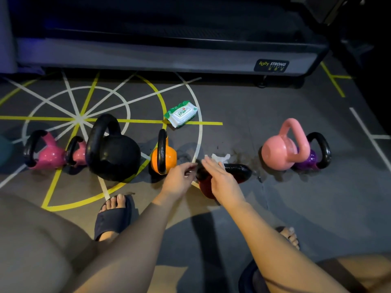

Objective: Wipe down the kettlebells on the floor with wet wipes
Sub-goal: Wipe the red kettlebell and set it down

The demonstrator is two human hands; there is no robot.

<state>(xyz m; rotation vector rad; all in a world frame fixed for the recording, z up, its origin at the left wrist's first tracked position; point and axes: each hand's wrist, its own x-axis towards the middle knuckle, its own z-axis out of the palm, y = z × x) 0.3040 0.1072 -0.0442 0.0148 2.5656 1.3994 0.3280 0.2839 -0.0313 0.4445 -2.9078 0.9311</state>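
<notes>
Beside orange kettlebell (170, 156) | right hand (221, 177) flat on wipe (221, 158) over red kettlebell (205, 188) | left hand (179, 179) grip unclear | wipes pack (181, 113) beyond

The dark red kettlebell with a black handle (205, 188) lies mostly behind both hands. The left hand (179, 178) has blurred fingertips, so whether they pinch anything cannot be told. The right hand (222, 178) half covers the crumpled white wipe (221, 158). The pale pink kettlebell (279, 153) hides most of a purple kettlebell (310, 159). The large black kettlebell (114, 153) partly hides a small pink kettlebell (80, 154). A teal rounded thing (3, 151) is cut off at the left edge. Print on the green-and-white wipes pack (181, 113) is too small to read.
</notes>
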